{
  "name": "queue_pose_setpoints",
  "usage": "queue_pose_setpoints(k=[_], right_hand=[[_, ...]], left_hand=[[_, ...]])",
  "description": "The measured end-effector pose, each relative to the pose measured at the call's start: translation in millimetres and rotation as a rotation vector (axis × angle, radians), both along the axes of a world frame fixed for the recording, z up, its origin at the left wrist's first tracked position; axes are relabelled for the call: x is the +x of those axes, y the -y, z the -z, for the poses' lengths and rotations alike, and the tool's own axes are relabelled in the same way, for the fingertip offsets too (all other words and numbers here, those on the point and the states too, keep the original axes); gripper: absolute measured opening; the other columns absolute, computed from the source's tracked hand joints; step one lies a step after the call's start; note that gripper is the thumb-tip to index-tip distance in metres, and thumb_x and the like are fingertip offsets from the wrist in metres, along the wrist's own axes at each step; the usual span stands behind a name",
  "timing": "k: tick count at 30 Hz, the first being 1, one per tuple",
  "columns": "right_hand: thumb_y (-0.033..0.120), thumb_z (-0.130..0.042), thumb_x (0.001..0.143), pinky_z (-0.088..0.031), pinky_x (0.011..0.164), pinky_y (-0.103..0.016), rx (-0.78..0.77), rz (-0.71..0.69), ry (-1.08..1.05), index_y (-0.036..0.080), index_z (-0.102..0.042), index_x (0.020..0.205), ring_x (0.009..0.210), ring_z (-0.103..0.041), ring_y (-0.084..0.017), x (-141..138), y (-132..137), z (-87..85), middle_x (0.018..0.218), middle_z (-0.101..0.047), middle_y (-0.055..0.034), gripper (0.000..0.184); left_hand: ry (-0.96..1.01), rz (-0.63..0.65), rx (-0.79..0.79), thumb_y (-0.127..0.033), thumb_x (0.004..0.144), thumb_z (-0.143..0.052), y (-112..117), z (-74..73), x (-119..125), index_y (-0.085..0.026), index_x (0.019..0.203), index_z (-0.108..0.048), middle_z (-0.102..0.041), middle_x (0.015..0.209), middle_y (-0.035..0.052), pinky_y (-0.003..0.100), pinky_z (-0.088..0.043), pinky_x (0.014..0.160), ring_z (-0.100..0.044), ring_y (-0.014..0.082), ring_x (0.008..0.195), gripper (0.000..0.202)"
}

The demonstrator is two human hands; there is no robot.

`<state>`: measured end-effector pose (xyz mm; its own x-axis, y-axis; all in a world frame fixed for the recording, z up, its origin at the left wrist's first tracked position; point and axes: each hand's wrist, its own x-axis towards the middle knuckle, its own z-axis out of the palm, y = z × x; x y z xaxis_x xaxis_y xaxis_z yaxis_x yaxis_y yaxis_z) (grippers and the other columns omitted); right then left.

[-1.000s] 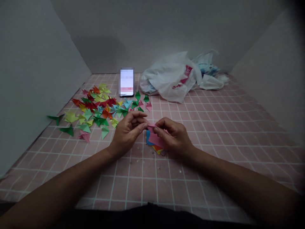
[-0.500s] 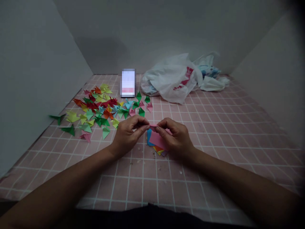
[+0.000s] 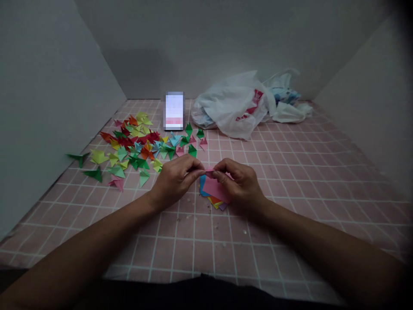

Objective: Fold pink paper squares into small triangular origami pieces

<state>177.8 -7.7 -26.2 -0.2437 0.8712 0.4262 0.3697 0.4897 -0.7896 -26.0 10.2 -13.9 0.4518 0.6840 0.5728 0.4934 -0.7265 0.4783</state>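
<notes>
A small folded piece of pink paper is held between my two hands above the table. My left hand pinches its left end between thumb and fingers. On the other end, my right hand has thumb and forefinger closed. The fingers cover much of the paper, so its exact shape is hard to make out. Just under and behind my right hand lies a stack of coloured paper squares, pink on top with blue, yellow, orange and purple edges showing; my right hand hides part of it.
Many folded paper cranes in several colours spread over the left of the checked pink tablecloth. Behind them a lit phone stands upright. White plastic bags lie at the back. Pale walls enclose the table on three sides.
Both hands keep their pinch on the pink paper, with only a slight shift of the fingers; a little more of the paper shows between them. The view has moved very slightly.
</notes>
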Motion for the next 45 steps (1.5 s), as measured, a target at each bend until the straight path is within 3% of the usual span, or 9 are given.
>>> queue_pose_setpoints(k=[6, 12, 14, 18, 24, 36, 40, 45], right_hand=[[0.014, -0.063, 0.091, -0.043, 0.062, -0.026, -0.025, 0.031, -0.050, 0.019, -0.065, 0.078, 0.066, -0.060, -0.013, 1, -2, -1.1, 0.072, -0.066, 0.0013, 0.014], [0.015, -0.063, 0.091, -0.044, 0.063, -0.027, 0.028, 0.038, -0.071, 0.019, -0.065, 0.078, 0.067, -0.061, -0.014, 1, -3, -1.3, 0.073, -0.067, 0.0003, 0.014], [0.017, -0.063, 0.091, -0.044, 0.063, -0.027, 0.037, 0.023, -0.068, 0.019, -0.065, 0.078, 0.067, -0.062, -0.014, 0, 0, -1.2, 0.073, -0.067, -0.0001, 0.013], [0.021, -0.065, 0.090, -0.043, 0.062, -0.027, -0.046, 0.006, -0.092, 0.018, -0.064, 0.077, 0.065, -0.060, -0.013, -3, 4, -1.6, 0.072, -0.066, -0.0002, 0.013], [0.027, -0.064, 0.089, -0.040, 0.056, -0.026, -0.230, -0.015, -0.173, 0.018, -0.061, 0.076, 0.060, -0.053, -0.012, -6, 3, -0.1, 0.068, -0.060, 0.0012, 0.016], [0.027, -0.064, 0.090, -0.040, 0.060, -0.027, -0.104, -0.048, -0.060, 0.019, -0.060, 0.074, 0.063, -0.055, -0.013, -5, 2, 2.7, 0.068, -0.061, 0.0006, 0.019], [0.028, -0.060, 0.092, -0.041, 0.062, -0.027, -0.152, -0.126, -0.078, 0.018, -0.062, 0.079, 0.066, -0.055, -0.013, -5, 3, -1.2, 0.072, -0.062, -0.0001, 0.017], [0.028, -0.059, 0.090, -0.044, 0.063, -0.027, -0.298, -0.123, -0.222, 0.019, -0.061, 0.082, 0.069, -0.055, -0.013, -4, 1, -2.8, 0.076, -0.061, -0.0003, 0.013]], left_hand=[[0.017, -0.026, -0.087, -0.023, 0.095, -0.063, -6, 2.4, -2, -0.016, 0.083, -0.063, -0.067, 0.078, 0.0033, 0.027, -0.046, 0.068, -0.060, 0.0147, 0.072, 0.014], [0.404, -0.048, -0.563, -0.034, 0.082, -0.075, -3, 8.4, 4, -0.017, 0.093, -0.068, -0.070, 0.088, 0.0045, 0.028, -0.052, 0.071, -0.065, 0.0160, 0.078, 0.022], [0.471, -0.021, -0.667, -0.034, 0.080, -0.076, 1, 8.2, 7, -0.016, 0.087, -0.070, -0.069, 0.083, 0.0034, 0.027, -0.052, 0.069, -0.064, 0.0149, 0.074, 0.020], [0.512, -0.006, -0.647, -0.031, 0.084, -0.072, 7, 5.3, 11, -0.017, 0.075, -0.068, -0.065, 0.072, 0.0009, 0.025, -0.049, 0.065, -0.060, 0.0126, 0.068, 0.017], [0.533, 0.025, -0.697, -0.030, 0.083, -0.073, 5, 5.4, 9, -0.016, 0.080, -0.070, -0.066, 0.073, 0.0003, 0.023, -0.049, 0.064, -0.060, 0.0109, 0.067, 0.015], [0.662, 0.075, -0.845, -0.031, 0.081, -0.075, 5, 8.8, 10, -0.016, 0.084, -0.068, -0.069, 0.079, 0.0011, 0.026, -0.055, 0.071, -0.065, 0.0123, 0.073, 0.017], [0.616, 0.102, -0.850, -0.031, 0.082, -0.074, 4, 7.4, 8, -0.016, 0.084, -0.067, -0.067, 0.077, 0.0007, 0.026, -0.054, 0.069, -0.064, 0.0123, 0.072, 0.017], [0.535, 0.175, -0.981, -0.032, 0.081, -0.074, 6, 5.3, 8, -0.015, 0.083, -0.067, -0.066, 0.073, 0.0004, 0.022, -0.050, 0.058, -0.060, 0.0102, 0.062, 0.019]])
